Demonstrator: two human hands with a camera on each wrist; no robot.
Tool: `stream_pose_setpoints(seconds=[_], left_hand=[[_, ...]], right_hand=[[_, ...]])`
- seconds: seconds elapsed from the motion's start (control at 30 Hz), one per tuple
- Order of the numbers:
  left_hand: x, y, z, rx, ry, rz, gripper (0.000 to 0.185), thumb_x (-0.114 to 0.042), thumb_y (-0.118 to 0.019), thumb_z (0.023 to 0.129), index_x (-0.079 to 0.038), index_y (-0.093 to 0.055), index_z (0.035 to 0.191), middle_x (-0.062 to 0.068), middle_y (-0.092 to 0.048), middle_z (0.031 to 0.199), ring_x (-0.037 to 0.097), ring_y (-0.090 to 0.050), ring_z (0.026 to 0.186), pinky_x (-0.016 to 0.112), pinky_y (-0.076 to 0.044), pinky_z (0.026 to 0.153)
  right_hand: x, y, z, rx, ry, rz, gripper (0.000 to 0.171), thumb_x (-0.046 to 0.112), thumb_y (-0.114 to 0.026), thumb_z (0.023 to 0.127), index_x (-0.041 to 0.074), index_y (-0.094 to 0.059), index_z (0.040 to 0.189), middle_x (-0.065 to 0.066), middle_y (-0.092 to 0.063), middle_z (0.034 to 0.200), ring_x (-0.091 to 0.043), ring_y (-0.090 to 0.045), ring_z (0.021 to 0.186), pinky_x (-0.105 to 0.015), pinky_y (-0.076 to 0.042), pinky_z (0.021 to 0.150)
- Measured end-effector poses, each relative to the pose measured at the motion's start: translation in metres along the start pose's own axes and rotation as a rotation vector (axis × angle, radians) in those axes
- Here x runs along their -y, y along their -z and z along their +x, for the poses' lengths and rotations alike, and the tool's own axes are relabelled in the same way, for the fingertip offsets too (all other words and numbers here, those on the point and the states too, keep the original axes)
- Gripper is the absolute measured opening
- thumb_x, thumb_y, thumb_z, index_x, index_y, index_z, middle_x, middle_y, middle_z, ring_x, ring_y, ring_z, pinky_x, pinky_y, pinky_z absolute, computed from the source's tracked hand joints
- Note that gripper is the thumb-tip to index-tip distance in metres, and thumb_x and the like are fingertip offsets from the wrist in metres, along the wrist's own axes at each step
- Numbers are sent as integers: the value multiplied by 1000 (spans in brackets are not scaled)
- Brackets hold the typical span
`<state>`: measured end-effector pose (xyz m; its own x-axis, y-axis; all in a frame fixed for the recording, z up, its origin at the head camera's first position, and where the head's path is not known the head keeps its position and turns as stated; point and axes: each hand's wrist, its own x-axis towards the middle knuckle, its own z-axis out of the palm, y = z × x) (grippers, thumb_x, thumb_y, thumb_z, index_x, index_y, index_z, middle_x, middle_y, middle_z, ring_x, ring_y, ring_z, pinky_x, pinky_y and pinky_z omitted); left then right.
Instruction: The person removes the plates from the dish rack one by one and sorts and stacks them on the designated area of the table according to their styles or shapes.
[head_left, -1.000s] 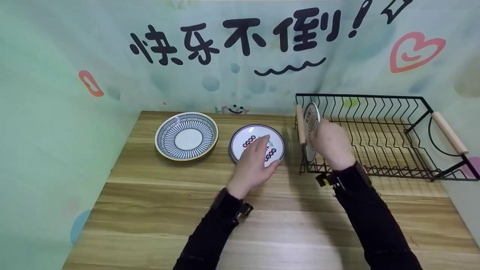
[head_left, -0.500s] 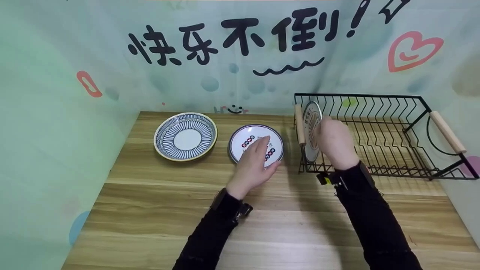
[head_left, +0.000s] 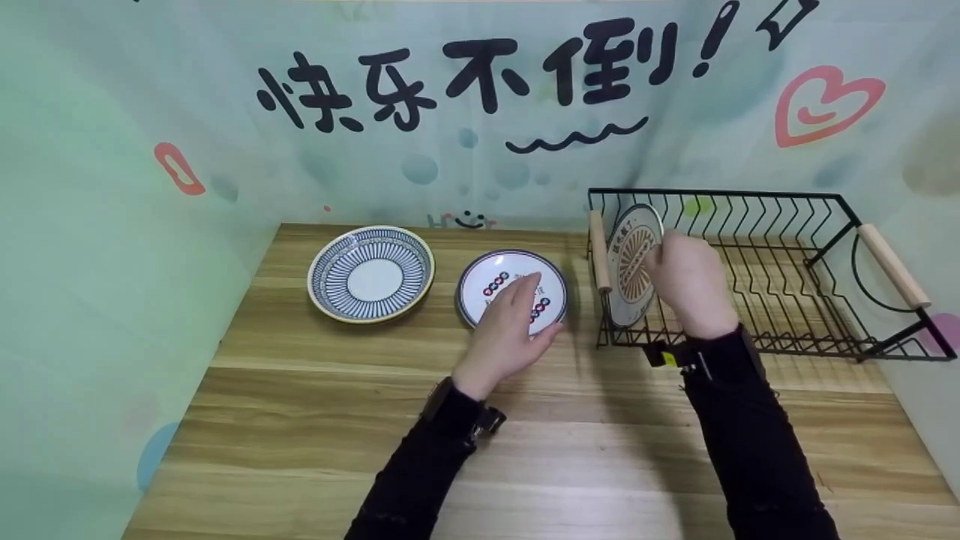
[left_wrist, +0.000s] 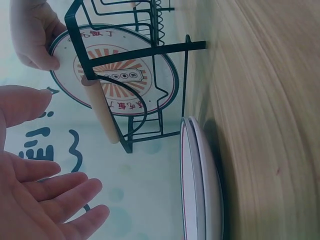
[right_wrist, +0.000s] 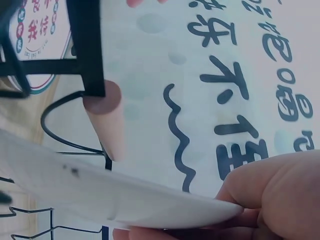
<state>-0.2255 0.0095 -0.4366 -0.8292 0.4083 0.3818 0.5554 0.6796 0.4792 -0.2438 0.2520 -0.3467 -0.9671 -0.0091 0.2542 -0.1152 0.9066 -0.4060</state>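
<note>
My right hand (head_left: 694, 285) pinches the rim of a white plate (head_left: 636, 262) with an orange sunburst print. This plate stands on edge, leaning slightly, at the left end of the black wire dish rack (head_left: 716, 193); the thumb and fingers grip either side of its rim in the right wrist view. Above a small stack of white plates (head_left: 480, 274) with dark rims hovers my left hand (head_left: 506, 330), its fingers extended and apart. Seen edge-on in the left wrist view, the stack (left_wrist: 197, 185) lies flat on the table, clear of that hand (left_wrist: 45, 195).
A deep plate (head_left: 375, 279) with blue stripes and a yellowish rim sits on the wooden table (head_left: 315, 420) at the left. Wooden handles (head_left: 892, 266) cap both ends of the rack. Behind everything hangs a pale green printed cloth (head_left: 465, 172).
My right hand has shifted a little to the right, turning the sunburst plate so more of its face shows. My left hand stays over the stack.
</note>
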Motion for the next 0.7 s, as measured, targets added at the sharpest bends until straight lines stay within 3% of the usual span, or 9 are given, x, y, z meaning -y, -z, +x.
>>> stream_pose_setpoints(seconds=[0.23, 0.7], left_hand=[[-4, 2, 0, 5, -18, -20, 79, -38, -67, 93, 6, -33, 148, 24, -42, 148, 34, -40, 137, 40, -27, 117], [-15, 11, -4, -5, -42, -93, 79, -38, -67, 92, 4, -33, 149, 20, -42, 149, 31, -39, 138, 38, -26, 118]], right_hand=[[-10, 8, -3, 9, -37, 31, 22, 6, -43, 96, 9, -40, 74, -5, -39, 65, -23, -40, 55, -35, -34, 49], [-31, 26, -8, -81, -130, 83, 25, 8, -40, 96, 9, -38, 71, -7, -38, 61, -23, -37, 54, -33, -30, 48]])
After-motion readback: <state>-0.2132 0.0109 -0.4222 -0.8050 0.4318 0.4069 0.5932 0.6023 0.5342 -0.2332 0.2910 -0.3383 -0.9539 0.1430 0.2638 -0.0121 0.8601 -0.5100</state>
